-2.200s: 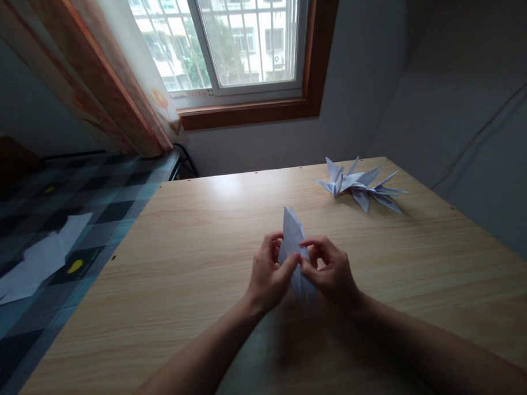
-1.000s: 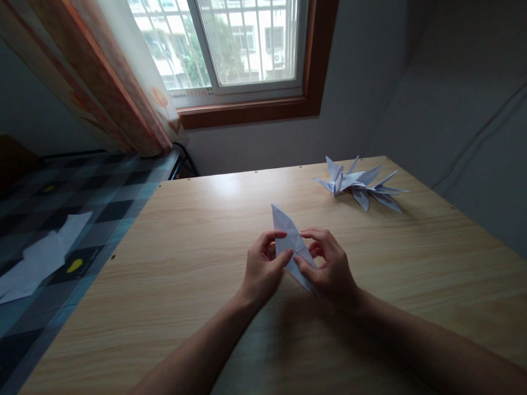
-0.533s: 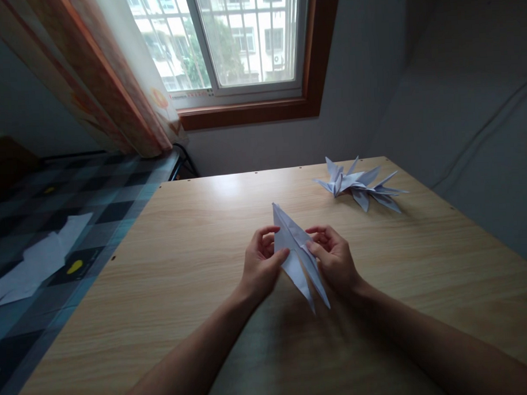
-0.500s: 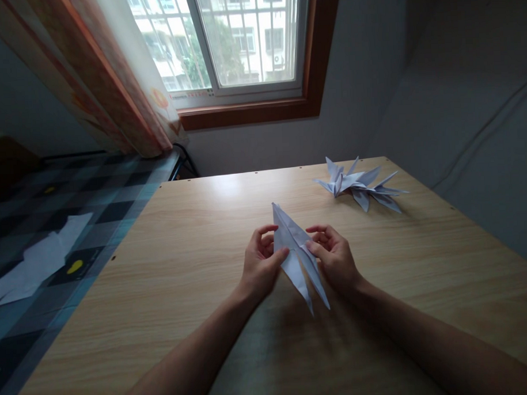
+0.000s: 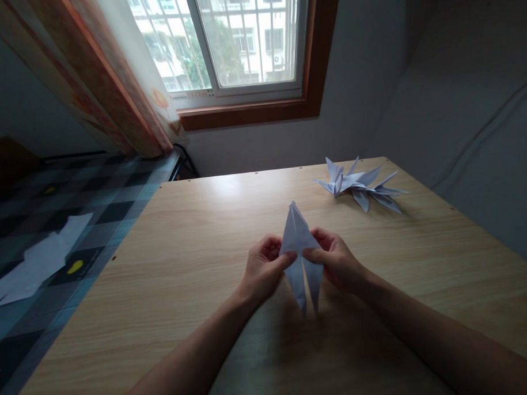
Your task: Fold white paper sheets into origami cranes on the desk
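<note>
the kite-shaped folded white paper (image 5: 298, 236), split into two legs at its near end, is held over the wood-grain tabletop (image 5: 196, 240), between the fingers, its long axis running away from the person. the left hand (image 5: 266, 265) and right hand (image 5: 340, 261), about equally near, pinch its opposite edges, thumbs on top, wrists angled inward. farther off, rightward, lie spiky folded paper pieces (image 5: 360, 180).

Left fingers (image 5: 271, 244) and right fingers (image 5: 326, 238) are partly hidden behind the folded paper (image 5: 296, 234), so no clue how they're gripping back there. White sheets (image 5: 43, 260) get cut off at the left edge, and the window's (image 5: 250, 54) top is cropped too.
</note>
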Tool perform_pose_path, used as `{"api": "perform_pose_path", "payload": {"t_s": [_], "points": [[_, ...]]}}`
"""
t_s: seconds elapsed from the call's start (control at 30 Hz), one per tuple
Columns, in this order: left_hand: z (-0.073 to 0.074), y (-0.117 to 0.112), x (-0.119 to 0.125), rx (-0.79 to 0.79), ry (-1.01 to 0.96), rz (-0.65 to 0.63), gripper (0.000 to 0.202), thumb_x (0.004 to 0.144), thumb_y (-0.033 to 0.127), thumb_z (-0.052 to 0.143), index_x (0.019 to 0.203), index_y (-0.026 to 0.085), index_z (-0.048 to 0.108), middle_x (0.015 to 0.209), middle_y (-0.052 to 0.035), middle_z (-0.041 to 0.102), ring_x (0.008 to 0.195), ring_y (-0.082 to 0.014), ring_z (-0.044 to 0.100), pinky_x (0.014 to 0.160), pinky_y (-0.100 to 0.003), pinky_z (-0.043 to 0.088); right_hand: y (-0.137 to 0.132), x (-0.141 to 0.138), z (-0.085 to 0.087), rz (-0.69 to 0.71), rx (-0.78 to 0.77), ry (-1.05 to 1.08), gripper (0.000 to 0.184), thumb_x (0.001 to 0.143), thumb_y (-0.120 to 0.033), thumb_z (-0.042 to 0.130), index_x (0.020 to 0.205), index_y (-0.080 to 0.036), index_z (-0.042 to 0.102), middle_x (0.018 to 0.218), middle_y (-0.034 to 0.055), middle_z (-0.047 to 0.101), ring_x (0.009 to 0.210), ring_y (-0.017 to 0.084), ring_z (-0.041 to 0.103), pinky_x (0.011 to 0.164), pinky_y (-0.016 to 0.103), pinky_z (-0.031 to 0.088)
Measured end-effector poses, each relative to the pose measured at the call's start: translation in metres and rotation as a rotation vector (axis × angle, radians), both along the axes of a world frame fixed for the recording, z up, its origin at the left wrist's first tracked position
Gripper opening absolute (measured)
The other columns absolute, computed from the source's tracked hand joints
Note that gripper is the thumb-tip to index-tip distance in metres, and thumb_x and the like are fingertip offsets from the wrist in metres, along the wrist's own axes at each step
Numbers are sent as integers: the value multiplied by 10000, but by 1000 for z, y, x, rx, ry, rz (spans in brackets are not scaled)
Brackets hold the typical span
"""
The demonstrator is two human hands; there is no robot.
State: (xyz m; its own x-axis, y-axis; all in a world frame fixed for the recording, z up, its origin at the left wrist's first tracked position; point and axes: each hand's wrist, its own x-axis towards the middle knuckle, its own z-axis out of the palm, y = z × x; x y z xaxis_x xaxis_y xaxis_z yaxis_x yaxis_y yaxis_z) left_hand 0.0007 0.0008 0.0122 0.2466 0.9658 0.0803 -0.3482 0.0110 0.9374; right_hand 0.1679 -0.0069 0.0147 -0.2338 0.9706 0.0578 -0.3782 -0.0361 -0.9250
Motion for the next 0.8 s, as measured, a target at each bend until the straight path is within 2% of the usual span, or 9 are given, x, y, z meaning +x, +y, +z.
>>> {"api": "perform_pose_path", "payload": {"t_s": [0.07, 0.17, 0.23, 0.3, 0.37, 0.47, 0.6, 0.7, 0.8], "points": [[7, -2, -1, 186, 130, 104, 179, 714, 262, 792, 743, 157, 650, 711, -2, 644, 660, -123, 581, 618, -249, 457, -2, 2, 9, -57, 139, -103, 138, 725, -249, 772, 803, -205, 666, 735, -3, 641, 686, 150, 589, 637, 276, 476], [19, -5, -4, 641, 376, 384, 65, 743, 155, 758, 738, 192, 704, 738, 9, 572, 691, -106, 540, 601, -226, 424, -5, 6, 24, -253, 507, -342, 72, 757, -182, 737, 742, -214, 674, 766, 7, 588, 710, 151, 556, 627, 280, 461], [23, -4, -8, 880, 485, 511, 136, 763, 98, 731, 796, 229, 725, 755, 20, 522, 682, -91, 510, 583, -212, 411, -7, 9, 30, -385, 753, -485, 105, 786, -127, 700, 758, -228, 688, 819, 18, 576, 756, 158, 564, 652, 291, 471], [22, -1, -13, 1029, 600, 533, 173, 786, 77, 704, 829, 243, 724, 743, 21, 503, 679, -97, 492, 573, -213, 406, -5, 13, 28, -460, 954, -622, 154, 812, -83, 659, 787, -232, 692, 837, 26, 583, 763, 159, 565, 652, 293, 475], [16, 5, -18, 1116, 755, 481, 159, 808, 78, 677, 809, 231, 722, 724, 5, 531, 701, -121, 489, 590, -233, 418, 1, 17, 19, -451, 1093, -771, 177, 836, -62, 621, 820, -223, 692, 829, 37, 613, 756, 164, 556, 653, 296, 477], [5, 15, -25, 1107, 1019, 348, 162, 817, 85, 641, 762, 214, 722, 753, -30, 604, 739, -160, 505, 649, -283, 455, 12, 24, 0, -268, 1162, -976, 178, 866, -70, 571, 856, -203, 690, 846, 59, 672, 786, 189, 557, 705, 327, 492], [-1, 18, -28, 1011, 1262, 214, 165, 797, 99, 619, 757, 216, 728, 913, -54, 677, 864, -212, 558, 761, -365, 474, 18, 29, -13, -55, 1094, -1111, 220, 831, -46, 531, 867, -195, 688, 873, 59, 703, 826, 209, 573, 780, 366, 481], [1, 14, -27, 1008, 1337, 177, 142, 790, 123, 609, 777, 209, 722, 1086, -57, 688, 1021, -251, 569, 869, -420, 449, 16, 29, -12, -50, 986, -1140, 179, 808, -86, 549, 861, -194, 681, 956, 75, 703, 889, 231, 588, 840, 403, 471], [5, 9, -23, 1016, 1384, 153, 96, 815, 215, 605, 818, 185, 696, 1182, -83, 666, 1140, -283, 545, 952, -459, 403, 14, 25, -10, -109, 912, -1185, 185, 849, -162, 553, 993, -190, 665, 1210, 117, 645, 1117, 272, 558, 958, 445, 432]]}}
